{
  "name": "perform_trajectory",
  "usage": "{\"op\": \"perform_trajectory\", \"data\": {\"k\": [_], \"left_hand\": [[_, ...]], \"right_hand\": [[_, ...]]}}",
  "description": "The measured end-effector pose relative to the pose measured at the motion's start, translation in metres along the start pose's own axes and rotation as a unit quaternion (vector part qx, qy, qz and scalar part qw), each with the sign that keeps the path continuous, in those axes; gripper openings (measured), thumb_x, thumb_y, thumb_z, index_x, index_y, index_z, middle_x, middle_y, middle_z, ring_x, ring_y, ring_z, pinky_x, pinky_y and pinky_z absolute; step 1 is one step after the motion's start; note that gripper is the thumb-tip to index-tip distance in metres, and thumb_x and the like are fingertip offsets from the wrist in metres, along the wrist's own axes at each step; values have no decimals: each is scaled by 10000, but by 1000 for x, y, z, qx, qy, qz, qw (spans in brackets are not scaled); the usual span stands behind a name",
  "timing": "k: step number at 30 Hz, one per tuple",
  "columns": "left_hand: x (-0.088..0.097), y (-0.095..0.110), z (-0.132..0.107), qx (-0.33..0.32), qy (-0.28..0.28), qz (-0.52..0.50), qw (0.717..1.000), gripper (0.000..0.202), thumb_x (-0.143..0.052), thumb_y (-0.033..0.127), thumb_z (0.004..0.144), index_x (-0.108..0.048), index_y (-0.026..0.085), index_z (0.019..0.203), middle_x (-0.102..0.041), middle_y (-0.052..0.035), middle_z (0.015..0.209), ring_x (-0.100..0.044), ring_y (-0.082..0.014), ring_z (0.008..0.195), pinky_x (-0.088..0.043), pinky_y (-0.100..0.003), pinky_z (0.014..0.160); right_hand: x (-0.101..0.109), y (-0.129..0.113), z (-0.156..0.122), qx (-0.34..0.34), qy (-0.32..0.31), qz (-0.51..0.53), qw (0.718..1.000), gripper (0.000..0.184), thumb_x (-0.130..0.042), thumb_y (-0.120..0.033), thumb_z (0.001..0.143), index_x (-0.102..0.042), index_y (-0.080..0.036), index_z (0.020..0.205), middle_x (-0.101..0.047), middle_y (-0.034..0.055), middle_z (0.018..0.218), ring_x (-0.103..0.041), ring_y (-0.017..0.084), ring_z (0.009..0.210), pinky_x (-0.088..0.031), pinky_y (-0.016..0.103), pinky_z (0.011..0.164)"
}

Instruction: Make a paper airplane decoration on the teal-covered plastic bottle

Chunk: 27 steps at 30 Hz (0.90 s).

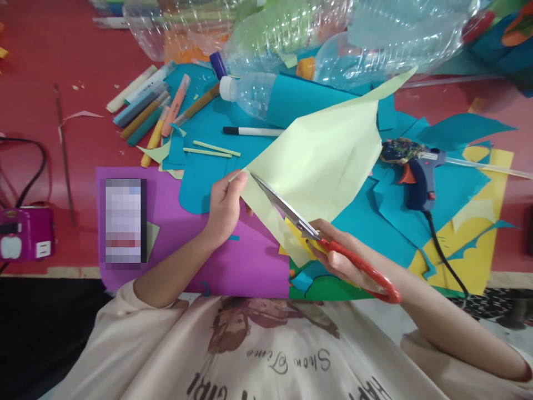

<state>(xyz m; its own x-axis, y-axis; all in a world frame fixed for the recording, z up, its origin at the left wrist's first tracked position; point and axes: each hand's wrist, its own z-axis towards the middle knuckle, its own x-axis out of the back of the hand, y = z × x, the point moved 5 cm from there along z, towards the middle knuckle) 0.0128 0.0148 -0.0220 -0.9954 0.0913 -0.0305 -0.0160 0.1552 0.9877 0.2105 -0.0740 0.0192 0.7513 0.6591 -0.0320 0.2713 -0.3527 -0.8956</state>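
Note:
My left hand (225, 208) pinches the left edge of a pale green paper sheet (325, 161) and holds it up over the table. My right hand (345, 258) grips red-handled scissors (325, 241). Their metal blades run up and left along the sheet's lower edge, with the tips close to my left fingers. A thin strip of the same paper sticks out by my left thumb.
Purple paper (187, 222) carrying a phone (124, 222), teal (233, 161) and yellow sheets lie under my hands. A blue glue gun (416, 172) with its cord lies right. Markers (145, 108) and plastic bottles (266, 89) sit at the back, a pink box (25, 233) far left.

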Motion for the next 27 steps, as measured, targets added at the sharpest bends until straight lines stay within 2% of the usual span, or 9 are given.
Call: {"op": "perform_trajectory", "data": {"k": [4,11,14,17,21,24,27], "left_hand": [[-3,6,-1,-19,-11,11,1000,459,-538,538,898,-532,211,576,-510,27,444,-505,-121,397,-418,-261,413],[-4,11,-3,-25,-4,26,999,507,-558,530,891,-485,199,514,-486,38,411,-487,-94,366,-401,-223,401],[-7,16,-5,-35,-14,54,998,531,-555,526,892,-484,195,482,-487,36,401,-509,-97,392,-425,-226,442],[-10,21,-6,-47,-21,76,996,536,-554,522,891,-506,189,473,-503,33,415,-535,-99,421,-448,-226,476],[-9,21,-5,-39,-17,73,996,510,-552,503,895,-531,182,499,-517,34,441,-518,-90,408,-430,-222,452],[-9,21,-5,-39,-19,76,996,525,-553,523,891,-513,184,492,-500,37,439,-504,-87,406,-413,-223,442],[-8,20,-5,-38,-17,71,997,521,-559,537,885,-492,190,502,-474,42,448,-467,-83,400,-391,-230,429]], "right_hand": [[0,-7,0,14,-7,4,1000,560,-353,-764,880,-414,-217,987,-350,-60,668,-290,95,544,-256,244,462],[0,-7,2,10,-15,5,1000,544,-344,-762,883,-382,-225,957,-351,-60,689,-297,91,538,-256,253,468],[-2,-10,4,8,-16,8,1000,567,-347,-781,868,-390,-223,962,-347,-65,676,-289,91,537,-252,249,463],[-2,-12,5,-2,6,23,1000,583,-366,-780,862,-424,-215,995,-346,-66,666,-291,89,536,-250,236,452],[-3,-10,8,-9,21,59,998,590,-409,-775,851,-446,-210,1017,-352,-67,670,-294,78,522,-236,219,425],[-4,-7,11,-12,15,54,998,604,-421,-783,839,-453,-208,1022,-357,-74,648,-291,77,515,-224,217,423],[-3,-4,13,-21,39,42,998,643,-439,-801,813,-467,-197,1030,-388,-65,658,-318,80,533,-237,219,432]]}}
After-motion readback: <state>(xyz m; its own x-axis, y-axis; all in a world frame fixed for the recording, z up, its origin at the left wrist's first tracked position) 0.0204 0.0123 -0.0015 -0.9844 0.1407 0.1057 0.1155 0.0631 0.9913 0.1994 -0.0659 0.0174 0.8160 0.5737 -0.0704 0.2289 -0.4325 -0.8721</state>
